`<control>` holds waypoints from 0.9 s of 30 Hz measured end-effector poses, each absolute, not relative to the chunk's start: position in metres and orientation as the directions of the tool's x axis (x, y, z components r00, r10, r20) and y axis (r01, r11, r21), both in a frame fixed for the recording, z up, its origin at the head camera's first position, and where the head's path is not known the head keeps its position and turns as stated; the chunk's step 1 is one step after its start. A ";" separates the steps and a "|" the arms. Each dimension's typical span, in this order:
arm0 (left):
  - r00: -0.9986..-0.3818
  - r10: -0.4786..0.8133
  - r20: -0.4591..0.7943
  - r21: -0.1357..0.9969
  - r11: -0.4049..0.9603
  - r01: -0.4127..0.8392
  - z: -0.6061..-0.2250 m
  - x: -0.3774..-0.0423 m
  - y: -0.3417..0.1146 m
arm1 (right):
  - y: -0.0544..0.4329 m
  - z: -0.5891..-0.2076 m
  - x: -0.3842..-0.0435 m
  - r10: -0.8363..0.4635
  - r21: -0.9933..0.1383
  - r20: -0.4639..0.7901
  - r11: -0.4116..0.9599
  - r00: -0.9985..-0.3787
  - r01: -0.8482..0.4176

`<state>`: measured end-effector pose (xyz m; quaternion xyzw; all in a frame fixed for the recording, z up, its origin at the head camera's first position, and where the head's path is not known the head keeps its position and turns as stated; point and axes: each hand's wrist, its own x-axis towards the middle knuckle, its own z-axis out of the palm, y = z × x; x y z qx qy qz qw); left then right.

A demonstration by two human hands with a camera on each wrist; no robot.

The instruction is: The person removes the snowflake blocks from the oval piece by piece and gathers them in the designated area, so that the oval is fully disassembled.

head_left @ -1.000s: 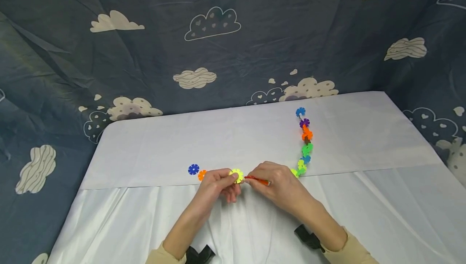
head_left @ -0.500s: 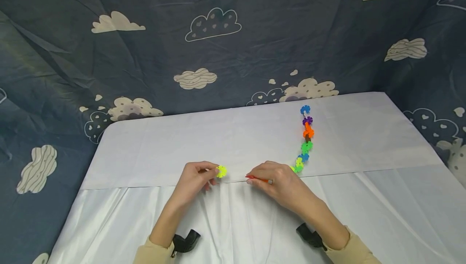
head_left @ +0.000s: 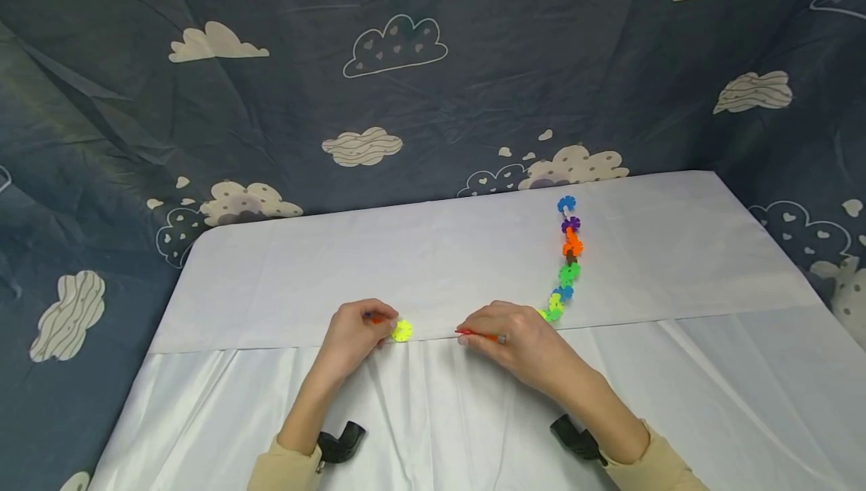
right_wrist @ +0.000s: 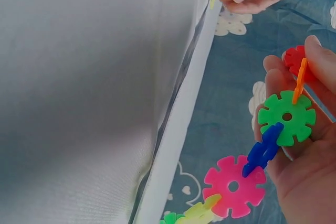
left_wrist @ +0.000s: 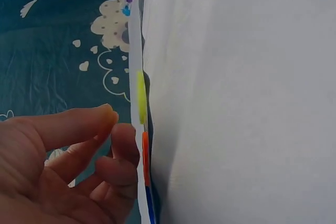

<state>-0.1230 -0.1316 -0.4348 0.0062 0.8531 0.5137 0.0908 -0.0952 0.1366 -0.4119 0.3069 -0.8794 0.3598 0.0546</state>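
Note:
My right hand (head_left: 521, 337) pinches the red end disc (right_wrist: 295, 59) of a chain of notched plastic linking discs between thumb and fingers. From there, orange, green (right_wrist: 286, 117), blue, pink (right_wrist: 234, 186) and yellow discs follow. In the head view the chain (head_left: 570, 274) runs on to the table's back right, ending in a light blue disc (head_left: 567, 204). A loose yellow disc (head_left: 402, 331) lies flat by my left hand (head_left: 355, 337). That hand's fingers are loosely bent, holding nothing, close over an orange disc (left_wrist: 146, 158). A dark blue disc (left_wrist: 151, 203) lies beside it, hidden by the hand in the head view.
A white cloth (head_left: 304, 273) covers the table, with a crease across it near the hands. Behind stands a dark curtain (head_left: 419, 107) with cloud prints. A black camera mount (head_left: 341, 442) sits on each wrist.
My left hand has carried the yellow disc leftward from beside the red one, laid it on the table and let go. The right hand keeps its hold; the chain's far end shifted slightly right.

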 end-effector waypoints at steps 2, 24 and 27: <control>-0.986 0.113 -0.119 0.881 0.469 -0.052 -0.432 -0.122 -0.130 | 0.137 -0.412 -0.095 -0.502 -0.597 0.316 0.554 -0.805 -0.580; -0.846 0.451 0.284 0.755 0.439 0.487 -0.419 -0.088 -0.077 | 0.134 -0.413 -0.093 -0.514 -0.720 0.197 0.503 -0.835 -0.479; -0.828 0.466 0.311 0.744 0.423 0.517 -0.419 -0.088 -0.075 | 0.135 -0.413 -0.093 -0.511 -0.729 0.178 0.506 -0.841 -0.462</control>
